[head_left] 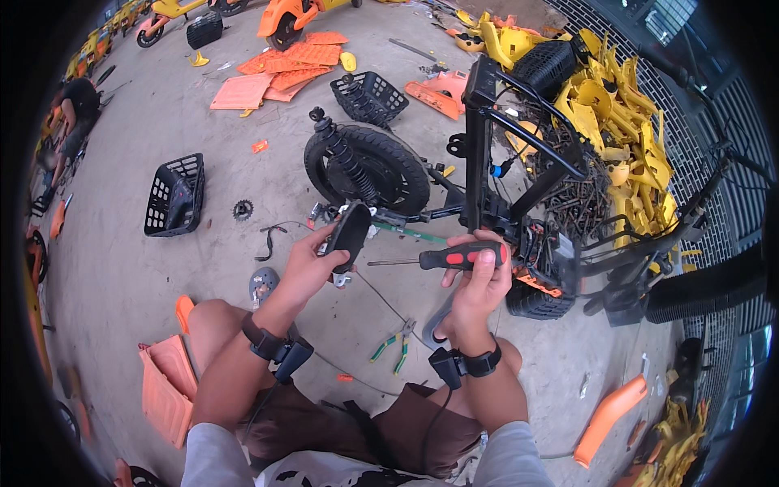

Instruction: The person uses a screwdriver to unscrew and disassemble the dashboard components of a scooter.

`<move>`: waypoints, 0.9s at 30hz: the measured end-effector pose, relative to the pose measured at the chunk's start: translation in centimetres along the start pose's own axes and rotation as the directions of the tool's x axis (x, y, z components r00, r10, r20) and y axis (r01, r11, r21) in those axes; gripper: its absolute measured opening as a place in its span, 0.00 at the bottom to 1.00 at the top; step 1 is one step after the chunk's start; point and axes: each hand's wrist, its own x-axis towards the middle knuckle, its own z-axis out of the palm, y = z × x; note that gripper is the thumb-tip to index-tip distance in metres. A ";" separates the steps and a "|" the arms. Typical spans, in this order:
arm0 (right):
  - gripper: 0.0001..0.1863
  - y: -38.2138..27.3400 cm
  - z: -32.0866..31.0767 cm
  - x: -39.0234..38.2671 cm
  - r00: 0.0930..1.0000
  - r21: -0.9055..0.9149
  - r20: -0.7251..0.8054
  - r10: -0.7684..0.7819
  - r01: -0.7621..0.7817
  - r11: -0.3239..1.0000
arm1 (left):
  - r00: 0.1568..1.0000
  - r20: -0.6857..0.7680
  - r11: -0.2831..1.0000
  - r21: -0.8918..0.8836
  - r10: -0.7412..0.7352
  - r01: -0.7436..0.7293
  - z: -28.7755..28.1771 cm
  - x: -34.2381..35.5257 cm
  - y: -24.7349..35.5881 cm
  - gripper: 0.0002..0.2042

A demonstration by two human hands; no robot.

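My left hand (302, 274) is closed round a black, rounded, elongated part (351, 235) with bits of metal bracket at its lower end. In my right hand (479, 294) is a screwdriver (456, 257) with a black and red handle. Its thin shaft points left toward the black part, and its tip stands a little apart from it. Just beyond my hands lie a black-tyred wheel (410, 174), a shock absorber (350, 158) and a black scooter frame (479, 138). What my left fingers grip on the underside is hidden.
Pliers with green and yellow handles (395, 345) lie on the floor between my legs. Black baskets (176, 195), a small sprocket (243, 210) and orange panels (243, 91) are scattered around. A yellow heap of plastic parts (625, 122) fills the far right. Another person (79, 109) is at far left.
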 end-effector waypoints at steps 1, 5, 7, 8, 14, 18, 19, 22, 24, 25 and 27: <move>0.17 0.1 0.1 -0.1 1.000 0.007 0.002 0.009 -0.009 1.000 | 1.000 0.014 1.000 0.008 -0.023 0.023 0.1 0.0 0.1 0.26; 0.18 0.4 0.3 -0.3 0.998 0.032 0.056 -0.016 0.015 0.999 | 0.995 0.068 0.998 0.000 -0.067 0.067 0.2 -0.2 0.2 0.23; 0.18 0.3 0.3 -0.2 0.999 0.021 0.043 -0.017 0.016 1.000 | 0.994 0.079 0.997 0.017 -0.073 0.072 0.2 -0.2 0.3 0.22; 0.19 0.4 0.3 -0.3 0.999 0.029 0.042 -0.001 -0.001 1.000 | 0.994 0.082 0.997 0.028 -0.078 0.076 0.2 -0.2 0.2 0.22; 0.19 0.3 0.2 -0.6 0.998 0.037 0.059 0.036 -0.039 0.999 | 0.992 0.090 0.995 0.062 -0.084 0.079 0.2 0.0 -0.1 0.21; 0.19 0.3 0.3 -0.6 0.998 0.050 0.052 0.028 -0.030 0.998 | 0.988 0.132 0.994 0.084 -0.086 0.075 0.5 -0.5 0.2 0.22; 0.19 0.2 0.2 -0.9 0.997 0.046 0.061 0.044 -0.047 0.998 | 0.986 0.147 0.993 0.098 -0.078 0.064 0.5 -0.5 0.3 0.22; 0.19 0.2 0.2 -0.9 0.996 0.041 0.075 0.051 -0.055 0.998 | 0.988 0.136 0.994 0.090 -0.067 0.055 0.6 -0.3 0.2 0.23; 0.19 0.1 0.2 -0.9 0.996 0.040 0.081 0.046 -0.049 0.998 | 0.988 0.130 0.994 0.092 -0.079 0.067 0.6 -0.3 0.3 0.23; 0.19 0.1 0.3 -1.0 0.995 0.043 0.086 0.055 -0.059 0.997 | 0.989 0.122 0.993 0.099 -0.080 0.068 0.6 -0.3 0.3 0.23; 0.18 0.1 0.3 -1.0 0.994 0.045 0.089 0.065 -0.069 0.997 | 0.990 0.114 0.992 0.107 -0.083 0.070 0.6 -0.3 0.3 0.23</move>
